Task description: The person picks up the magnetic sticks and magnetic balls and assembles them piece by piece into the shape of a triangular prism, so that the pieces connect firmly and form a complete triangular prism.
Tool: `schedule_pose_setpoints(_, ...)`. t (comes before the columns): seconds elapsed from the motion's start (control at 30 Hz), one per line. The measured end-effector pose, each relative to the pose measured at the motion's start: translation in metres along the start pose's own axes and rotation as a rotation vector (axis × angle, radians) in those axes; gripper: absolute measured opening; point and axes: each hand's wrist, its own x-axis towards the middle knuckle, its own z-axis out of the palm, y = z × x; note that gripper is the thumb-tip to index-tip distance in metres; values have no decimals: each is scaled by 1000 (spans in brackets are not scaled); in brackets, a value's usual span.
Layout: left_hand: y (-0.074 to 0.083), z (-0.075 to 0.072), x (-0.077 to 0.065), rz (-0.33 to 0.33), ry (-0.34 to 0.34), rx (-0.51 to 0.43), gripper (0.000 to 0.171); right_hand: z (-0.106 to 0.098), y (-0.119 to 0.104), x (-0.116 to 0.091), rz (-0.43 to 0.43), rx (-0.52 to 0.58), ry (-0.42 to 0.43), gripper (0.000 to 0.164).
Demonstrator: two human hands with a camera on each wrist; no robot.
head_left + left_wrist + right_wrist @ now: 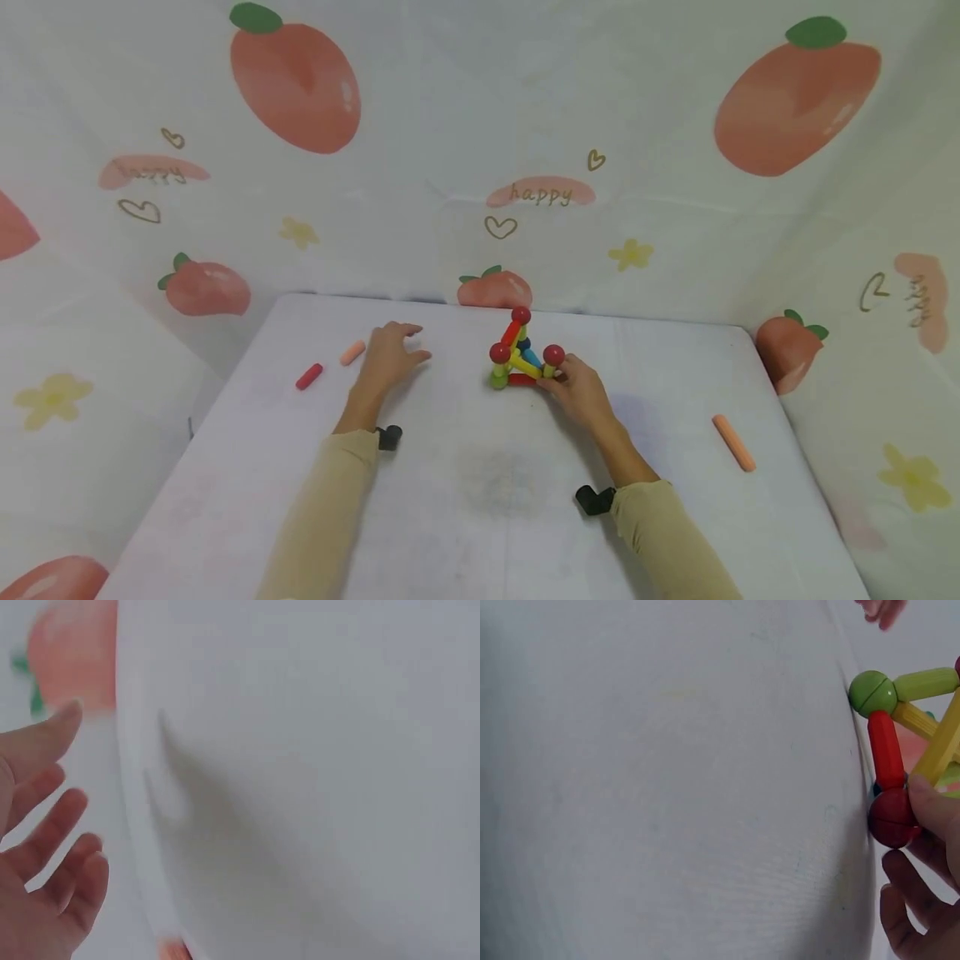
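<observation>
A toy frame of coloured balls and rods [525, 367] stands toward the far side of the table, three red balls at its top. My right hand [588, 396] pinches its near right corner. In the right wrist view, thumb and fingers lie around a dark red ball [892, 819], which joins a red rod [886, 750] leading to a green ball [872, 694]. My left hand [388, 354] hovers left of the frame, thumb and fingers spread and apart from it. Seen from the left wrist, this hand [45, 862] holds nothing.
Left of my left hand lie a short red rod [309, 377] and a short orange rod [352, 352]. A longer orange rod [733, 443] rests at the right side of the white-covered table [480, 533]. Behind the table's far edge hangs a fruit-patterned cloth [420, 167].
</observation>
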Motion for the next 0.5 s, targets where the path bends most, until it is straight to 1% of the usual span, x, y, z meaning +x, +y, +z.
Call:
schedule_pose_setpoints(0.07,-21,-16,0,-58,37,-21,59,0,0,0,2,1,4,26)
schedule_pose_setpoints(0.13,-39,-28,-2,-138,62,-75,65,0,0,-1,6,8,0,26)
schedule_pose_setpoints(0.17,-48,-32,-4,-175,72,-117,69,0,1,-1,9,10,-4,26)
schedule_pose_setpoints(0.23,-62,-37,-6,-227,92,-187,75,1,1,-2,9,19,-11,26)
schedule_pose_setpoints(0.3,-73,-40,-9,-253,102,-233,78,1,1,-2,5,21,-9,26)
schedule_pose_setpoints(0.37,-80,-40,-10,-253,101,-242,75,1,2,-3,-3,24,0,25)
schedule_pose_setpoints(0.5,-86,-40,-11,-233,77,-202,62,2,2,-3,-15,33,21,23)
